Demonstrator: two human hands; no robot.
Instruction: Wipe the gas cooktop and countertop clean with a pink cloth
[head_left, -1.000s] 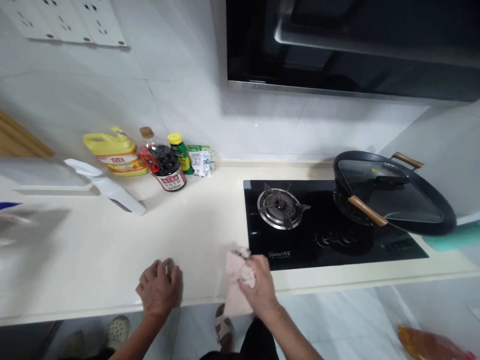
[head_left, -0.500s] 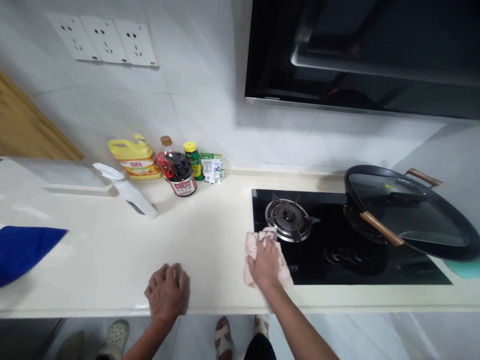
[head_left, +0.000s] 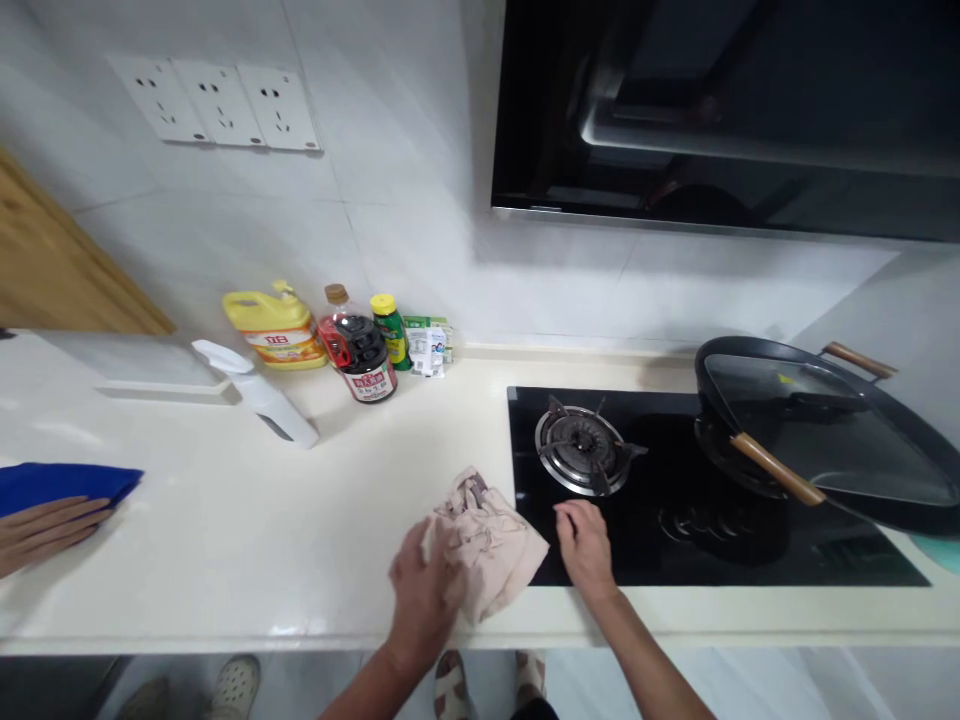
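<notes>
1. Head view: I see crumpled pale-pink cloth (head_left: 495, 550) across cream countertop (head_left: 360, 500) and the eight-o'clock corner of black glass hob (head_left: 645, 555).
2. Left hand (head_left: 427, 590) meets its eight-o'clock edge; grip, I cannot tell.
3. Right hand (head_left: 587, 548), loosely curled, sits apart at three o'clock.

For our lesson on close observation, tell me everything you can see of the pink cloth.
The pale pink cloth looks like soft, thin fabric. It lies crumpled and creased, with a greyish patch near its far tip, mostly on the cream counter; its right corner overlaps the black hob. The blurred left hand is at its left side, grip unclear; the right hand is apart from it.
</notes>
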